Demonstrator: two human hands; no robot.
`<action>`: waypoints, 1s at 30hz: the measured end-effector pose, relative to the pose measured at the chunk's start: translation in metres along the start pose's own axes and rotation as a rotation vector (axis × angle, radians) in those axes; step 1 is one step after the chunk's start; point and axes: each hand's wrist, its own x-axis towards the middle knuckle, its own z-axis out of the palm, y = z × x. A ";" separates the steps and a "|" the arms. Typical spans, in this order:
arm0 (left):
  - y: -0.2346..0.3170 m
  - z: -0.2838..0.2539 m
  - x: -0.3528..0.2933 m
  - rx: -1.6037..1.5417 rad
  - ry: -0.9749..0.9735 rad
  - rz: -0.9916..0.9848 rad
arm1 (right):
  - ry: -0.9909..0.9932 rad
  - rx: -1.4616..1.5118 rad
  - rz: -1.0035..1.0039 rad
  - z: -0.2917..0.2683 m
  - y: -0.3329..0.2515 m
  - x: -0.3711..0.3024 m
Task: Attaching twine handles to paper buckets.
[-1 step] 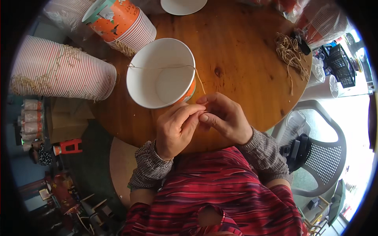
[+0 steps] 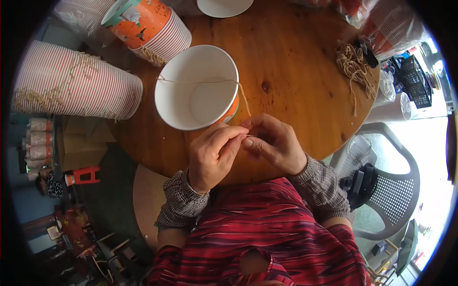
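Pinching string point(image 2: 244, 98) in nearly closed fingertips of left hand point(image 2: 209, 155) and right hand point(image 2: 276, 144), with exact grip partly hidden. Trailing forward from the fingers across the mouth of the paper tub point(image 2: 174, 102) just beyond. Hemmed in left of the fingers by stacked tubs point(image 2: 90, 86), far right by a yarn tangle point(image 2: 353, 69) and, past the table point(image 2: 296, 71), a grey chair point(image 2: 397, 188).

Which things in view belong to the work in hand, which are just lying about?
Work in hand:
thin tan string, at the left hand and right hand
round orange paper tub, white inside
likely: tangled tan string heap, red-striped stacked paper tubs

Apparently lying about:
grey perforated plastic chair
black plastic lattice crate
red plastic stool
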 end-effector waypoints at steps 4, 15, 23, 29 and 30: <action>-0.002 -0.006 -0.019 -0.350 0.043 -0.325 | 0.058 0.007 0.113 -0.003 0.000 -0.003; -0.002 0.014 -0.021 -0.425 -0.066 -0.449 | 0.108 0.019 0.032 -0.006 -0.002 -0.006; 0.003 0.019 -0.014 -0.004 0.103 -0.068 | 0.113 -0.300 -0.176 -0.011 0.006 -0.008; 0.011 0.018 -0.008 0.021 0.096 -0.024 | 0.091 -0.072 -0.205 -0.015 0.009 -0.004; 0.012 0.018 -0.007 0.024 0.095 -0.021 | 0.091 -0.071 -0.209 -0.015 0.009 -0.004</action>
